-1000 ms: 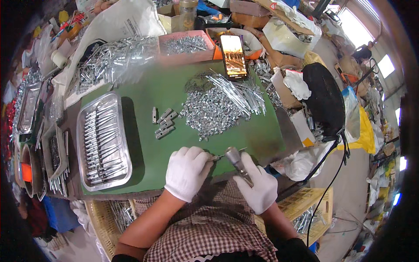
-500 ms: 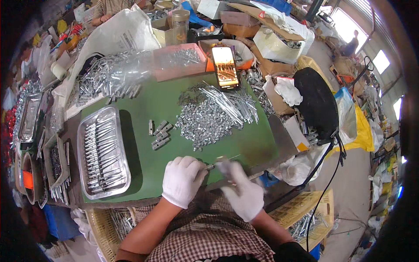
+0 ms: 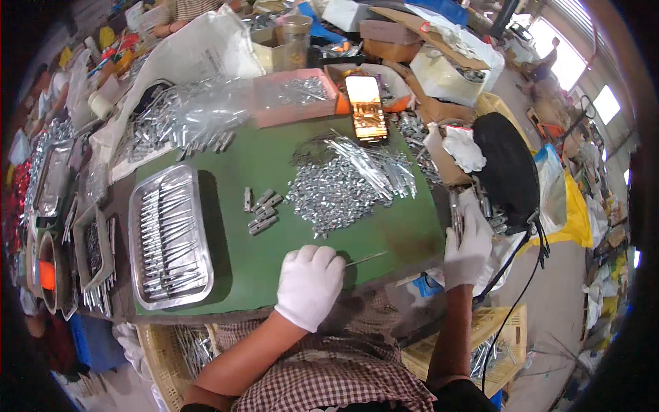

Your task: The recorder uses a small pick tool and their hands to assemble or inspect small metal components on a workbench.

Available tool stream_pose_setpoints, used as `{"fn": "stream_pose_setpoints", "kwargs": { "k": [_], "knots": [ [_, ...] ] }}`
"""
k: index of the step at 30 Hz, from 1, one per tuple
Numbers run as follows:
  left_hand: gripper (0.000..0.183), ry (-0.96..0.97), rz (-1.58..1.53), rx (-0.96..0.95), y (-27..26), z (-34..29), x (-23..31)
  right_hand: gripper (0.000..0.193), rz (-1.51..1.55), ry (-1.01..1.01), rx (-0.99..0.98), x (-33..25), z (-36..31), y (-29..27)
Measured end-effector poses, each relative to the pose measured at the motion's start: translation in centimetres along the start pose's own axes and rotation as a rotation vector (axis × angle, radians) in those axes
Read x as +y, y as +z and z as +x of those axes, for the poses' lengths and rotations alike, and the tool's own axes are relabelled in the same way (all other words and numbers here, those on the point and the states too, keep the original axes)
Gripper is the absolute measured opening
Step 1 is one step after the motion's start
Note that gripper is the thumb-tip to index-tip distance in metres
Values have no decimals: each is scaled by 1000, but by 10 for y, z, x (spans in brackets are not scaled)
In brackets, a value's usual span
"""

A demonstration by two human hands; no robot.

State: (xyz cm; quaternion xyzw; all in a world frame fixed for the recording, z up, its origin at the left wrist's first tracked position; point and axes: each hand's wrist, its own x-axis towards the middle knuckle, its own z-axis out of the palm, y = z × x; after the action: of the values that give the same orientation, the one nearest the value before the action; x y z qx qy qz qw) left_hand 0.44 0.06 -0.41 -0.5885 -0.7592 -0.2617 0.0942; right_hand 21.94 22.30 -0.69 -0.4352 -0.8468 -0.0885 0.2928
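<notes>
My left hand (image 3: 311,287), in a white glove, is closed in a fist above the near edge of the green work surface (image 3: 254,147). A thin metal rod (image 3: 367,259) sticks out of it to the right; the rest is hidden in the fist. Off the right edge of that surface, my gloved right hand (image 3: 469,244) reaches forward with thumb and fingers apart. Beside its thumb are metal tubes (image 3: 457,214); whether it grips one is unclear. Ahead of my left hand lie a heap of small metal sleeves (image 3: 333,200) and several larger metal cylinders (image 3: 263,213).
At left, a metal tray (image 3: 206,275) holds a row of thin rod pieces. A lit phone (image 3: 366,110) stands behind the heap, next to a pink bin (image 3: 264,113). A black bag (image 3: 506,165) and its hanging cable border the right side. Yellow crates (image 3: 154,350) sit below.
My right hand has moved away from my left, out to the right beside the metal tubes. My left hand has shifted slightly right, and the rod now points right from its fist.
</notes>
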Motion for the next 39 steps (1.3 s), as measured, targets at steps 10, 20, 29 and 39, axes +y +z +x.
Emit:
{"fn": "stream_pose_setpoints", "kwargs": {
  "k": [10, 20, 29, 39],
  "knots": [
    [13, -366, -56, 33, -124, -36, -97, 29, 497, -190, -127, -92, -22, 19],
    [11, -404, 153, -234, -185, -117, -184, 26, 488, -222, -94, -99, -22, 22],
    [16, -226, 336, -256, -186, -52, -157, 23, 447, -220, -120, -102, -25, 25],
    [9, -371, 325, -338, -190, -83, -172, 21, 452, -200, -107, -108, -17, 18]
  ]
}}
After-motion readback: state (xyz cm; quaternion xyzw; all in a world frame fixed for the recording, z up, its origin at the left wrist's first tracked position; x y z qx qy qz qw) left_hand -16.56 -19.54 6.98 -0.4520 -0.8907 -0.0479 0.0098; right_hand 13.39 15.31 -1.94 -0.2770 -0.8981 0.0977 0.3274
